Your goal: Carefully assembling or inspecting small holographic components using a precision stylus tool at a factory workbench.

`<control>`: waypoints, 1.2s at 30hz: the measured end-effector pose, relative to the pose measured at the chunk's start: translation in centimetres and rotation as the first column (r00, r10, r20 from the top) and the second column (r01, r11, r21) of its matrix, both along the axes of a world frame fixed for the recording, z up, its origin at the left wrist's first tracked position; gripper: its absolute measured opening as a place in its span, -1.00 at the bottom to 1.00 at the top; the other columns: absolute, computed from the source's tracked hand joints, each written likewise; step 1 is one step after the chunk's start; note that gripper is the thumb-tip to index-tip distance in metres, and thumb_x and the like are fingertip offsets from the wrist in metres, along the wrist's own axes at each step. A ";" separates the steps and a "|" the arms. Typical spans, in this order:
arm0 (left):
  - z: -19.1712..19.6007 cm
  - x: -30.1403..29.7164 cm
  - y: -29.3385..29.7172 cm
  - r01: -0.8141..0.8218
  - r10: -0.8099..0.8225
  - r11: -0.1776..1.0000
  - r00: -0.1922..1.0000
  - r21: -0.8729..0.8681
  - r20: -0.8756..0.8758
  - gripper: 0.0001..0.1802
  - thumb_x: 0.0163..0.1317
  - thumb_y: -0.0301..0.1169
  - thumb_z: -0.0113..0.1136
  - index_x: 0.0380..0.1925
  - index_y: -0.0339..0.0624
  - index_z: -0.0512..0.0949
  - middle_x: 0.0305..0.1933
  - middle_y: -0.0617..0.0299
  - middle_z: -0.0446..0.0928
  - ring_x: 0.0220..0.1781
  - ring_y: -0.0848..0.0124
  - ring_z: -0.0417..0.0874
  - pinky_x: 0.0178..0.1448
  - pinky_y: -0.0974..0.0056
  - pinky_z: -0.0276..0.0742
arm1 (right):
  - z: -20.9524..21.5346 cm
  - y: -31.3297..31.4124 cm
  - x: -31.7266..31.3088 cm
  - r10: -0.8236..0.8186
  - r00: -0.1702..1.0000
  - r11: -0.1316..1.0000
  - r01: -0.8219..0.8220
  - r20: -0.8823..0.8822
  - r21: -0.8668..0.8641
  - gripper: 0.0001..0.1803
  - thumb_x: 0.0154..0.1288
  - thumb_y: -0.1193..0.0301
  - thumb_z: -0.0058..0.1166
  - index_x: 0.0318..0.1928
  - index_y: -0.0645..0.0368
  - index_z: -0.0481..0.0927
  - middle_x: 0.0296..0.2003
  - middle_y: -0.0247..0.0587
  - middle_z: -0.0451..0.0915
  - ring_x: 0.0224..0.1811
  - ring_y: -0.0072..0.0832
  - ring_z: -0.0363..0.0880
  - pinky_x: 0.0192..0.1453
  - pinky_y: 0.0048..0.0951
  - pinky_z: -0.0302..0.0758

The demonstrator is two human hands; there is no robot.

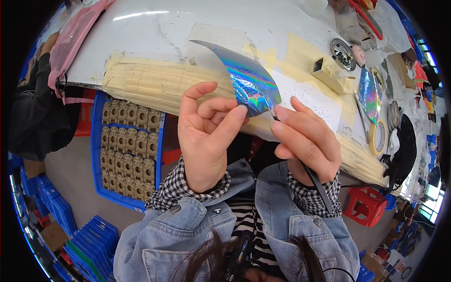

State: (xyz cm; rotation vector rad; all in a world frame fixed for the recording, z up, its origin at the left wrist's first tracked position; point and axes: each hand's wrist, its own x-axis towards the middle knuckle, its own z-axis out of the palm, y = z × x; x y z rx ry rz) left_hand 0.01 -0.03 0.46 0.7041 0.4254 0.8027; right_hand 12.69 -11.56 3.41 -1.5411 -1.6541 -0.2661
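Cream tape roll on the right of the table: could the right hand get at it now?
Probably yes: the way to the tape roll looks open, though the right hand is occupied with a slim dark tool.

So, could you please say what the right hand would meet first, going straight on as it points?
The right hand would probably meet the shiny sheet first, just ahead; depth is unclear, so they may touch.

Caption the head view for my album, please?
Left hand pinches a shiny rainbow sheet; right hand holds a slim dark tool.
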 end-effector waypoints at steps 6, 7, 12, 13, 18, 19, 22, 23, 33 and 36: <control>-0.1 -0.1 0.6 -0.113 0.114 0.992 0.993 0.048 -0.026 -0.45 0.19 -0.70 0.17 0.15 -0.26 0.21 -0.17 0.13 0.56 -0.17 0.46 0.61 -0.05 0.35 0.57 | -0.6 -3.9 2.2 -0.146 0.967 0.975 0.177 0.209 -0.137 -0.68 0.05 0.27 0.31 -0.17 0.12 0.69 -0.25 -0.23 0.64 -0.15 -0.32 0.66 0.08 -0.14 0.59; -0.1 0.0 0.5 -0.116 0.118 0.992 0.993 0.053 -0.024 -0.45 0.19 -0.70 0.18 0.15 -0.26 0.21 -0.16 0.13 0.56 -0.17 0.46 0.60 -0.05 0.35 0.57 | -0.7 -4.3 2.4 -0.151 0.958 0.965 0.196 0.245 -0.172 -0.68 0.04 0.27 0.31 -0.17 0.11 0.69 -0.25 -0.24 0.64 -0.15 -0.33 0.66 0.08 -0.14 0.59; 0.0 0.2 0.6 -0.128 0.135 0.988 0.988 0.087 -0.079 -0.46 0.20 -0.67 0.18 0.15 -0.27 0.22 -0.17 0.13 0.56 -0.16 0.46 0.60 -0.06 0.35 0.56 | -0.9 -4.4 2.3 -0.158 0.943 0.945 0.231 0.294 -0.233 -0.67 0.02 0.30 0.31 -0.16 0.09 0.67 -0.25 -0.26 0.64 -0.17 -0.33 0.64 0.08 -0.14 0.59; 0.0 0.2 0.5 -0.126 0.134 0.988 0.987 0.089 -0.088 -0.47 0.20 -0.67 0.17 0.14 -0.27 0.22 -0.18 0.14 0.56 -0.15 0.46 0.60 -0.06 0.35 0.56 | -0.9 -4.3 2.4 -0.154 0.941 0.945 0.229 0.300 -0.233 -0.66 0.02 0.30 0.31 -0.15 0.09 0.66 -0.25 -0.26 0.64 -0.16 -0.33 0.63 0.08 -0.14 0.59; 0.1 0.2 0.6 -0.125 0.133 0.988 0.987 0.091 -0.089 -0.47 0.20 -0.67 0.17 0.14 -0.28 0.22 -0.18 0.13 0.56 -0.14 0.45 0.60 -0.05 0.34 0.57 | -0.9 -3.6 2.4 -0.129 0.937 0.941 0.219 0.325 -0.259 -0.65 0.00 0.33 0.30 -0.14 0.11 0.64 -0.23 -0.24 0.64 -0.11 -0.32 0.62 0.10 -0.15 0.58; 0.0 0.2 0.6 -0.126 0.133 0.988 0.987 0.089 -0.084 -0.47 0.20 -0.67 0.17 0.15 -0.28 0.22 -0.17 0.13 0.56 -0.14 0.45 0.60 -0.04 0.33 0.57 | -0.9 -3.5 2.4 -0.122 0.936 0.938 0.218 0.331 -0.271 -0.65 0.00 0.33 0.30 -0.13 0.12 0.64 -0.23 -0.23 0.64 -0.11 -0.32 0.61 0.11 -0.16 0.58; 0.0 0.2 0.6 -0.120 0.127 0.989 0.989 0.089 -0.074 -0.47 0.20 -0.67 0.16 0.15 -0.28 0.22 -0.17 0.12 0.56 -0.14 0.45 0.60 -0.03 0.33 0.57 | -0.8 -3.5 2.4 -0.104 0.933 0.939 0.207 0.346 -0.276 -0.63 0.00 0.34 0.29 -0.13 0.15 0.62 -0.22 -0.20 0.63 -0.09 -0.30 0.60 0.12 -0.15 0.57; 0.1 0.2 0.6 -0.118 0.125 0.989 0.989 0.091 -0.075 -0.47 0.20 -0.67 0.16 0.15 -0.29 0.22 -0.17 0.12 0.56 -0.14 0.44 0.60 -0.03 0.32 0.57 | -0.8 -3.4 2.4 -0.099 0.932 0.941 0.202 0.349 -0.272 -0.63 0.00 0.34 0.28 -0.13 0.16 0.62 -0.22 -0.19 0.63 -0.08 -0.30 0.60 0.12 -0.14 0.57; 0.3 0.2 0.7 -0.094 0.102 0.992 0.990 0.086 -0.096 -0.47 0.20 -0.67 0.16 0.15 -0.30 0.21 -0.17 0.13 0.55 -0.15 0.44 0.60 -0.02 0.32 0.56 | 0.1 -3.4 2.7 -0.069 0.959 0.923 0.166 0.274 -0.347 -0.64 0.01 0.32 0.29 -0.17 0.21 0.60 -0.21 -0.14 0.63 -0.05 -0.22 0.58 0.19 -0.07 0.52; 0.5 0.1 0.8 -0.078 0.088 0.993 0.990 0.088 -0.113 -0.45 0.20 -0.67 0.16 0.17 -0.31 0.20 -0.16 0.13 0.55 -0.15 0.45 0.60 -0.03 0.33 0.56 | 0.1 -3.6 2.8 -0.136 0.971 0.950 0.185 0.198 -0.251 -0.63 0.02 0.29 0.29 -0.16 0.20 0.62 -0.22 -0.15 0.64 -0.07 -0.21 0.58 0.19 -0.04 0.51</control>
